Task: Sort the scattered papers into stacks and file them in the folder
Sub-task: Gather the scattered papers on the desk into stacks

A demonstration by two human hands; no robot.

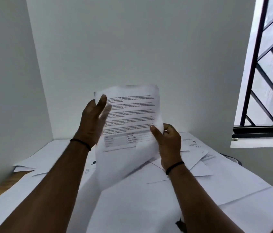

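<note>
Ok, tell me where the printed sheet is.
In the head view, the printed sheet is centre frame, held up between both hands above the scattered papers.

Single head-mounted wide-angle view, taken from the person's own eye position and facing forward and slightly down. Both forearms enter from the bottom edge and reach away from the lens, so the left hand [93,121] and right hand [169,143] sit close, at mid-frame. The paper-covered table [3,184] fills the lower half; a corner wall [132,44] and a barred window [270,68] close the background.
</note>
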